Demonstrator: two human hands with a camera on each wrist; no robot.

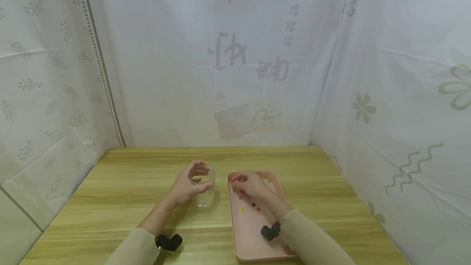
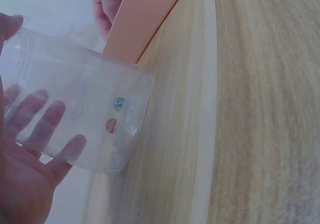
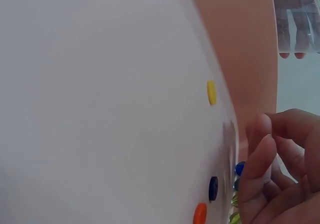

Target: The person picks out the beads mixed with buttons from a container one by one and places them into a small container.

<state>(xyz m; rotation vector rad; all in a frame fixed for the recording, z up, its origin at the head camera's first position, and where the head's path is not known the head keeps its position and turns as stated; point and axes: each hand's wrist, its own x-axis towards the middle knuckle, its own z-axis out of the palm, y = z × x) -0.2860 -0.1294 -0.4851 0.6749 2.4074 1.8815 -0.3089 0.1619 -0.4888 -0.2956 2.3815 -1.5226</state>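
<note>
My left hand (image 1: 189,185) grips a clear plastic jar (image 1: 203,197), thumb and fingers curved around its upper part. Low inside the jar, a teal marble (image 2: 119,103) and a reddish-brown marble (image 2: 111,126) show through the wall. Over the far left part of a pink tray (image 1: 250,238) is my right hand (image 1: 252,185). Its fingers are bent, with thumb and forefinger tips together; I cannot tell whether something small is between them. Beside those fingers, a blue marble (image 3: 240,168) and several greenish marbles (image 3: 235,201) lie along the tray's end.
Small flat discs lie in the tray: a yellow disc (image 1: 242,209), a dark blue disc (image 1: 253,205) and an orange disc (image 1: 259,209). The wooden table (image 1: 121,191) carries tray and jar. Patterned white curtains (image 1: 165,72) stand behind and at both sides.
</note>
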